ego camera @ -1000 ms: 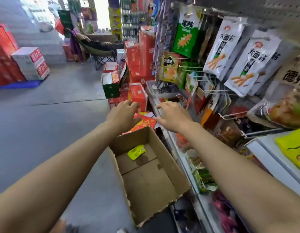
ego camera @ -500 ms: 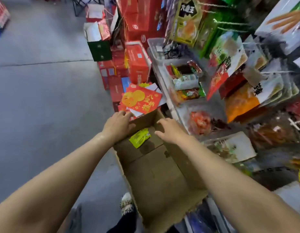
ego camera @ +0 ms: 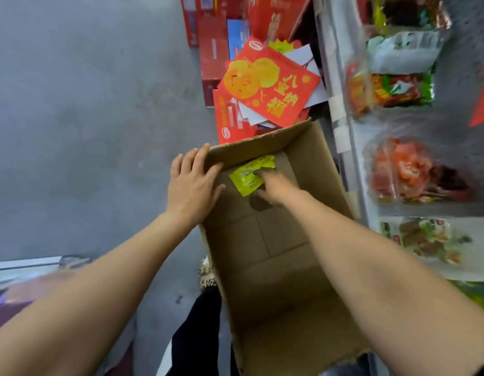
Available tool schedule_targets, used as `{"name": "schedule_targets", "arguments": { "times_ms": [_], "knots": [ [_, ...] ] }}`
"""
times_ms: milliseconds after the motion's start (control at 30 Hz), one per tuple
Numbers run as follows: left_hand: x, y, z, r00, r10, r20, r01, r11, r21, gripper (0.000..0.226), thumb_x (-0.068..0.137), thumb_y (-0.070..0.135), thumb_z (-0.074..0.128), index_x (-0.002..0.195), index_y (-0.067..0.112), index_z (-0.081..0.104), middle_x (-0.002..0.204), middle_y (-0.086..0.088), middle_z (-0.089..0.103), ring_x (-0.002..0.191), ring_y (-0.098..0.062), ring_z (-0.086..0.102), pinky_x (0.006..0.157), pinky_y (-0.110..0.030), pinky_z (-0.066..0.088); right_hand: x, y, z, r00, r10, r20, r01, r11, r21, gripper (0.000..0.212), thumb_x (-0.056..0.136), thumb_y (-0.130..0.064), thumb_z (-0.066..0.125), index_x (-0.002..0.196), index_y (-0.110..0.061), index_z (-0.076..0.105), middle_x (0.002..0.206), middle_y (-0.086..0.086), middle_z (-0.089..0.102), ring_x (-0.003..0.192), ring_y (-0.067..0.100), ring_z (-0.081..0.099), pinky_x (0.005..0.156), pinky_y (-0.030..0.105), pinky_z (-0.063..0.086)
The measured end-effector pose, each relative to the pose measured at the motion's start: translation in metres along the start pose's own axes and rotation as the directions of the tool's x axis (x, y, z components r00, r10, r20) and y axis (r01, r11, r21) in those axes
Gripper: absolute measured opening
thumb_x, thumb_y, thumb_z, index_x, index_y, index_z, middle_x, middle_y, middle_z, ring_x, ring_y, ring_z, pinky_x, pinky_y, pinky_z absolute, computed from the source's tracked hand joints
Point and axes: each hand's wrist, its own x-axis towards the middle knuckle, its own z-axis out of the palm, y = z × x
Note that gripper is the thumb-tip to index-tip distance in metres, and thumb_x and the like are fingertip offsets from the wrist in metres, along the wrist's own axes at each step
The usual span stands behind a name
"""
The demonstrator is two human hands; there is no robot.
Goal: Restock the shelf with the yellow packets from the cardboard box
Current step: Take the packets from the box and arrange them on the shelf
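Right hand now on yellow packet

Left hand: the left hand lies flat with fingers spread on the left wall of the open brown cardboard box
Right hand: the right hand is down inside, fingers on the small yellow-green foil packet on the box floor
Beside: red printed cartons beyond the box, white shelf of bagged snacks to the right
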Motion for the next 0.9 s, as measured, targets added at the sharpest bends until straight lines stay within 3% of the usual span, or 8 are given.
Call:
{"name": "schedule_targets", "arguments": {
  "times_ms": [167, 267, 467, 667, 733, 800, 833, 900],
  "knots": [
    [-0.004, 0.006, 0.020, 0.996, -0.027, -0.081, 0.031, 0.998, 0.047, 0.040, 0.087, 0.050, 0.058, 0.115, 0.023, 0.066, 0.159, -0.015, 0.020, 0.145, -0.038, 0.020, 0.117, -0.055, 0.015, 0.041, 0.013, 0.029, 0.996, -0.073, 0.050, 0.078, 0.990, -0.119, 0.083, 0.091, -0.037, 0.066, 0.157, -0.030, 0.015, 0.166, -0.004, 0.004, 0.153, 0.023, 0.003, 0.121, 0.041, 0.019],
    [-0.002, 0.009, 0.024, 0.992, -0.051, -0.115, 0.058, 0.997, 0.053, 0.039, 0.087, 0.051, 0.057, 0.113, 0.023, 0.065, 0.159, -0.015, 0.020, 0.145, -0.038, 0.020, 0.117, -0.055, 0.013, 0.055, 0.025, 0.036, 0.995, -0.097, 0.027, 0.101, 0.979, -0.178, 0.096, 0.085, -0.043, 0.071, 0.158, -0.029, 0.010, 0.167, -0.004, 0.000, 0.153, 0.023, -0.002, 0.121, 0.044, 0.019],
    [-0.001, 0.012, 0.024, 0.989, -0.067, -0.135, 0.076, 0.996, 0.056, 0.036, 0.087, 0.051, 0.055, 0.105, 0.022, 0.065, 0.158, -0.015, 0.022, 0.145, -0.039, 0.019, 0.117, -0.057, 0.013, 0.048, 0.024, 0.053, 0.990, -0.078, -0.116, 0.049, 0.971, -0.236, 0.096, 0.067, -0.045, 0.080, 0.148, -0.024, 0.031, 0.144, 0.008, 0.034, 0.132, 0.033, 0.032, 0.101, 0.046, 0.039],
    [0.000, 0.012, 0.022, 0.988, -0.066, -0.137, 0.078, 0.993, 0.084, 0.036, 0.088, 0.052, 0.054, 0.103, 0.022, 0.066, 0.158, -0.016, 0.021, 0.145, -0.039, 0.019, 0.117, -0.057, 0.013, 0.031, 0.033, 0.081, 0.963, -0.018, -0.268, -0.027, 0.986, -0.164, 0.073, 0.072, -0.045, 0.079, 0.132, -0.020, 0.048, 0.127, 0.008, 0.050, 0.122, 0.029, 0.044, 0.091, 0.040, 0.043],
    [0.000, 0.012, 0.022, 0.988, -0.064, -0.139, 0.076, 0.994, 0.083, 0.036, 0.088, 0.052, 0.053, 0.103, 0.022, 0.066, 0.158, -0.016, 0.021, 0.145, -0.038, 0.019, 0.116, -0.056, 0.013, 0.027, 0.036, 0.080, 0.958, -0.008, -0.287, 0.001, 1.000, -0.025, 0.060, 0.077, -0.039, 0.077, 0.130, -0.020, 0.056, 0.124, 0.008, 0.057, 0.120, 0.030, 0.049, 0.092, 0.038, 0.045],
    [0.001, 0.013, 0.023, 0.987, -0.065, -0.146, 0.078, 0.994, 0.083, 0.035, 0.087, 0.052, 0.054, 0.101, 0.021, 0.065, 0.158, -0.016, 0.022, 0.145, -0.038, 0.020, 0.116, -0.056, 0.014, 0.024, 0.038, 0.075, 0.966, 0.079, -0.246, 0.002, 0.949, 0.314, 0.045, 0.081, -0.027, 0.073, 0.125, -0.024, 0.064, 0.120, 0.007, 0.066, 0.110, 0.027, 0.059, 0.088, 0.033, 0.050],
    [0.001, 0.013, 0.023, 0.987, -0.065, -0.150, 0.078, 0.994, 0.083, 0.035, 0.087, 0.051, 0.055, 0.100, 0.021, 0.065, 0.158, -0.015, 0.022, 0.144, -0.038, 0.020, 0.116, -0.056, 0.014, 0.021, 0.038, 0.073, 0.976, 0.134, -0.171, -0.014, 0.825, 0.565, 0.041, 0.084, -0.020, 0.070, 0.124, -0.024, 0.065, 0.118, 0.008, 0.069, 0.101, 0.023, 0.063, 0.083, 0.028, 0.052],
    [0.001, 0.012, 0.023, 0.986, -0.064, -0.156, 0.077, 0.994, 0.081, 0.034, 0.086, 0.050, 0.057, 0.100, 0.020, 0.066, 0.158, -0.016, 0.023, 0.144, -0.038, 0.021, 0.116, -0.056, 0.014, 0.009, 0.039, 0.070, 0.991, 0.130, 0.043, -0.095, 0.426, 0.900, 0.038, 0.091, -0.009, 0.065, 0.127, -0.023, 0.061, 0.122, 0.011, 0.068, 0.092, 0.017, 0.065, 0.072, 0.023, 0.055]
  ]
}}
